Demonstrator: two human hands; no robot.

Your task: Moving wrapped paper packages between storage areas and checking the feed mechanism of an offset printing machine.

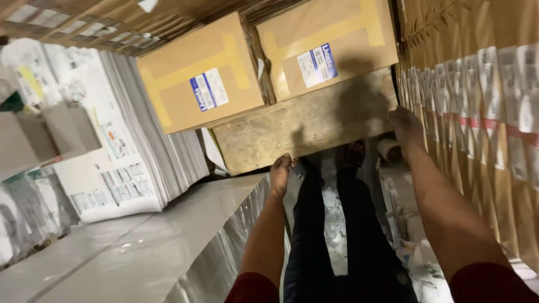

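Observation:
A worn wooden board [292, 132] lies across the narrow aisle ahead of me, carrying two taped brown cardboard boxes [196, 73] [328, 42], each with a blue and white label. My left hand [279, 174] rests against the board's near lower edge, fingers curled on it. At the board's right end, next to the wall of stacked cardboard, my right hand [405, 126] grips the edge. My legs in dark trousers [337, 235] stand between the two arms.
Tall stacks of flat printed sheets [140, 146] rise on the left, with a wrapped grey stack [168, 247] close beside my left arm. Banded flattened cardboard [483, 123] forms a wall on the right. A small roll [387, 150] and scraps lie on the floor.

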